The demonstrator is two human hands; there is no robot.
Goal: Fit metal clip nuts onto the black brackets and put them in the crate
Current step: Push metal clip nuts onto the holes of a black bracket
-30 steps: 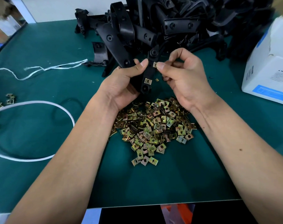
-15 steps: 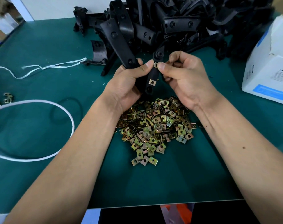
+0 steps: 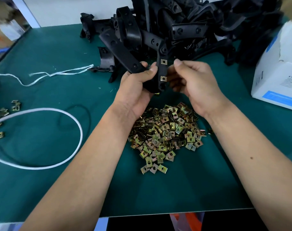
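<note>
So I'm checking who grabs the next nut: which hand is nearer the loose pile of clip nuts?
Left. The left hand grips the bracket, its wrist right at the pile of clip nuts. The right hand, holding nothing, sits slightly farther above it.

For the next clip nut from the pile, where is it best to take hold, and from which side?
Likely one of the loose clip nuts at the pile's near tip: it lies flat and apart, bare mat around it. The right hand, holding nothing, could come from above and pinch its two opposite edges.
</note>
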